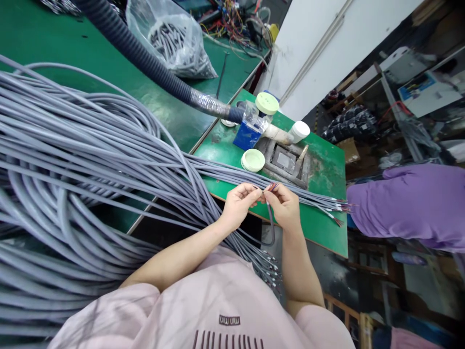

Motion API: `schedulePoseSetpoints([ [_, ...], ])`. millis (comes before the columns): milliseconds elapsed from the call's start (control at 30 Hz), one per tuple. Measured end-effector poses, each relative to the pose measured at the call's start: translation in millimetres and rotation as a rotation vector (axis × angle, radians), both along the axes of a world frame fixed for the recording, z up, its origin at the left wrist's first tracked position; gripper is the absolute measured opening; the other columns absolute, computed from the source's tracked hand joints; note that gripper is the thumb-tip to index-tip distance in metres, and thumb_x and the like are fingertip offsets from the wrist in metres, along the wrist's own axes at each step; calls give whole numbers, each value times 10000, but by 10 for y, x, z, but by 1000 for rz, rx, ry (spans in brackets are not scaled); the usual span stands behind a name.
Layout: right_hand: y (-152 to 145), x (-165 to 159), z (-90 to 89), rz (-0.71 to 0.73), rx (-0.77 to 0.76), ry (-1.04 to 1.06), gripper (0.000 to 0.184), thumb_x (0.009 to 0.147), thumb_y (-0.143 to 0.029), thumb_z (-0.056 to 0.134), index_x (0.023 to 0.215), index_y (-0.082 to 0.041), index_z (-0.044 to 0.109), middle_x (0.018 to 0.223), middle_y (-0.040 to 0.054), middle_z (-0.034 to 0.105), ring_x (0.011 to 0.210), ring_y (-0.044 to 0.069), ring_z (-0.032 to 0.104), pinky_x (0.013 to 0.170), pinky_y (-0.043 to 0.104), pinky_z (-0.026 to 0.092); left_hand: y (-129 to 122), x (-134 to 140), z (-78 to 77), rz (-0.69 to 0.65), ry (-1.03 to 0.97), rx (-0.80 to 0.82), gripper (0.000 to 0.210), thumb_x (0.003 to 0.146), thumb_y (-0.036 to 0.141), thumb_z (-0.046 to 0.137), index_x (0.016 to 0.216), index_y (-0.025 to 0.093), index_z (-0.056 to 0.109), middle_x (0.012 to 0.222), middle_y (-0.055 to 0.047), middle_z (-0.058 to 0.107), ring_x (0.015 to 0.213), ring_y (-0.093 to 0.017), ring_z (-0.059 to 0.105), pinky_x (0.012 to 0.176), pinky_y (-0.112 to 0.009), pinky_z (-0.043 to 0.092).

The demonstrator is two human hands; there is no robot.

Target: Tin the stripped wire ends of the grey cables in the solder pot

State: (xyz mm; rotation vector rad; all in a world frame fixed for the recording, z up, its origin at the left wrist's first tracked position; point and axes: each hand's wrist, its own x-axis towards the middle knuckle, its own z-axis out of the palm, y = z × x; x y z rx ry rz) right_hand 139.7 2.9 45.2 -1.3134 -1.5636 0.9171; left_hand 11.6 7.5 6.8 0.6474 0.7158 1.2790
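My left hand (240,202) and my right hand (282,204) meet over the front edge of the green table, both closed in a pinch. Between their fingertips are the thin coloured wires (271,187) at the end of a grey cable (271,224), whose loop hangs below my right hand. Which strands each hand grips is too small to tell. Just behind my hands a bundle of grey cables (225,170) runs across the table, its stripped ends (336,205) lying to the right. More cable ends (267,266) hang near my lap.
A large heap of grey cables (72,131) fills the left. Behind my hands stand a pale green lid (253,160), a soldering pot (285,160), a white jar (300,131) and a dark extraction hose (145,55). A person in purple (410,206) is at the right.
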Motion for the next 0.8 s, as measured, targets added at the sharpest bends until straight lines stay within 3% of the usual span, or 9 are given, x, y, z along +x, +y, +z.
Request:
schedulePoseSetpoints([
  [200,21,-112,-62,-96,30,134,146,873,-324,559,808,-196,580,682,-32,581,525,79,494,495,214,415,-14,43,-27,1,19,5,259,705,382,727,700,151,610,606,25,611,511,-56,498,509,-184,405],
  [433,159,-140,-21,-181,105,96,137,834,-328,610,804,-195,595,642,-32,603,488,74,487,434,192,368,-7,78,-23,4,13,-27,312,672,431,738,702,148,611,567,36,580,496,-54,481,496,-184,398],
  [600,267,-92,18,-122,69,33,169,818,-355,628,796,-190,600,600,-42,564,464,67,460,424,189,353,19,37,-74,-8,-23,-43,329,661,435,748,749,144,623,577,33,588,511,-53,499,502,-178,402],
  [800,235,-137,-26,-29,-95,61,200,806,-384,633,796,-187,599,568,-49,545,437,61,437,389,176,323,84,-4,-71,75,-91,-28,324,647,385,767,849,163,646,638,31,632,507,-52,506,494,-183,398],
])
